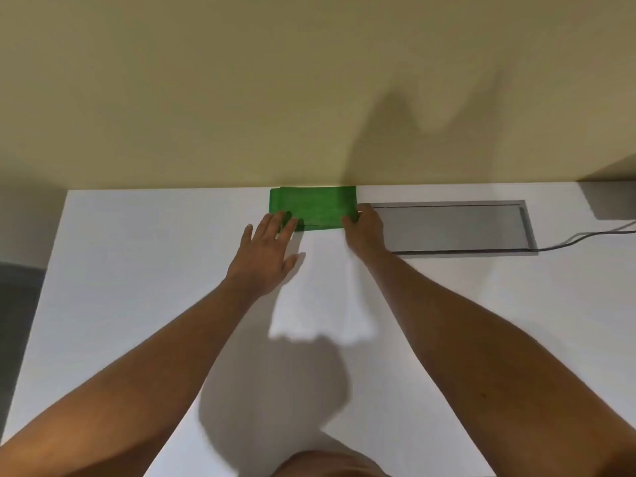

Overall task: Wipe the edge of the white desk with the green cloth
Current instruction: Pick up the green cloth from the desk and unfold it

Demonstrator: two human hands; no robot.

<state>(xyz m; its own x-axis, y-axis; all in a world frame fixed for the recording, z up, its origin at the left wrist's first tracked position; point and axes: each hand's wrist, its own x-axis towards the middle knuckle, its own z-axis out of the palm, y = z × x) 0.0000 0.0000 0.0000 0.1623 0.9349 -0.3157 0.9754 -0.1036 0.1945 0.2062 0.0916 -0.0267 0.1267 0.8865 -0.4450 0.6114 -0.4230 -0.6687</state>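
Observation:
A folded green cloth (315,208) lies flat on the white desk (137,270), against its far edge where the desk meets the beige wall. My left hand (266,251) is spread flat, its fingertips resting on the cloth's near left corner. My right hand (366,228) grips the cloth's right end, fingers curled over its near right corner. Both forearms reach across the desk from the bottom of the view.
A grey recessed cable cover (454,228) sits in the desk just right of the cloth. A dark cable (585,237) runs from it to the right. A grey object (609,199) stands at the far right. The desk's left edge (44,270) drops to the floor.

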